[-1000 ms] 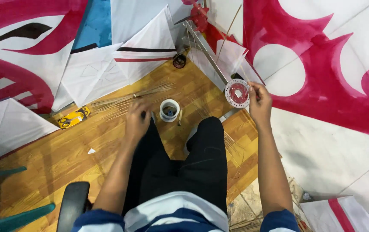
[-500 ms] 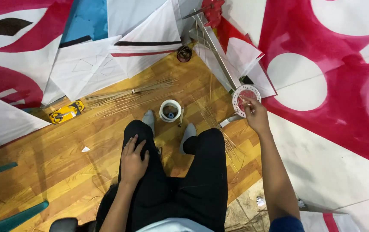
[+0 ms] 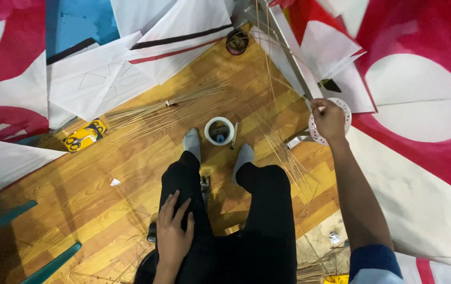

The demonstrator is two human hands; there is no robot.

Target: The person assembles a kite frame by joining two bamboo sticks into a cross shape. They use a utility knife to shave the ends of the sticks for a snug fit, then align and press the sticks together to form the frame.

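Head view, looking straight down on a person seated above a wooden floor [image 3: 131, 173], with black trousers and two grey-socked feet stretched forward. Their right hand [image 3: 329, 120] reaches out to the right and is closed around a round white reel [image 3: 341, 108] with a ring of small holes, which sits over the edge of a large red and white paper sheet [image 3: 420, 105]; the fingers cover much of the reel, so what is wound on it cannot be told. Their left hand [image 3: 174, 229] lies flat and open, palm down, on the left thigh, holding nothing. Just beyond the feet stands a white roll of tape [image 3: 219, 130] on the floor, with a small pen-like stick [image 3: 233, 135] lying just beside it on the right. A bundle of thin bamboo sticks [image 3: 167, 105] fans out across the floor to the left of the roll, and more loose sticks [image 3: 283, 147] lie scattered between the right foot and the reel. A yellow package with scissors [image 3: 82, 138] rests near the left, beside white kite sheets [image 3: 104, 79]. A dark round spool [image 3: 237, 41] sits at the far end of the floor
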